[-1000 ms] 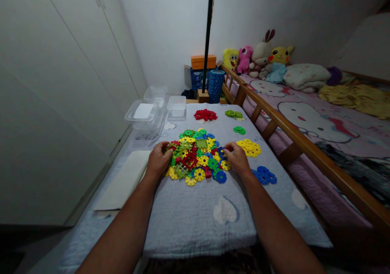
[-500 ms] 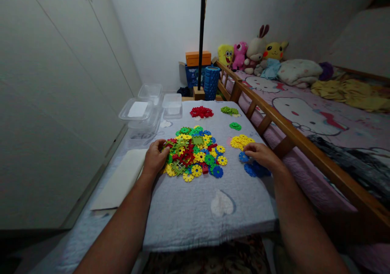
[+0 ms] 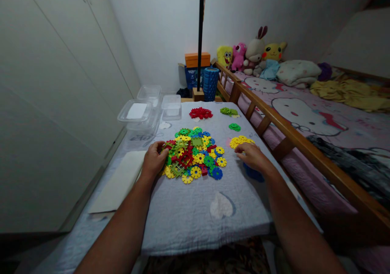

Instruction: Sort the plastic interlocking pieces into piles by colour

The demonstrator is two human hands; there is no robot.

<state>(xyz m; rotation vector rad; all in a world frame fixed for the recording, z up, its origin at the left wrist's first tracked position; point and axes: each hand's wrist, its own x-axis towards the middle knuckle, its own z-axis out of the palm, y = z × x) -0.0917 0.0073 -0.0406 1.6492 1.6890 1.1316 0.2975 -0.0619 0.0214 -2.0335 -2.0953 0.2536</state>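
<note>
Head view: on the worktop (image 3: 189,217), the mixed pile (image 3: 199,158) is touched by the left hand (image 3: 154,159), maybe so it won't spread; the right hand (image 3: 252,156) is held above blue pieces (image 3: 254,174); whether anything is gripped cannot be told

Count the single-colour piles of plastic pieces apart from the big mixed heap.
5: the red pile at the far end; the lime-green pile to its right; then, coming nearer, the green pile, the yellow pile and the blue pile, partly hidden by the right hand.
</note>
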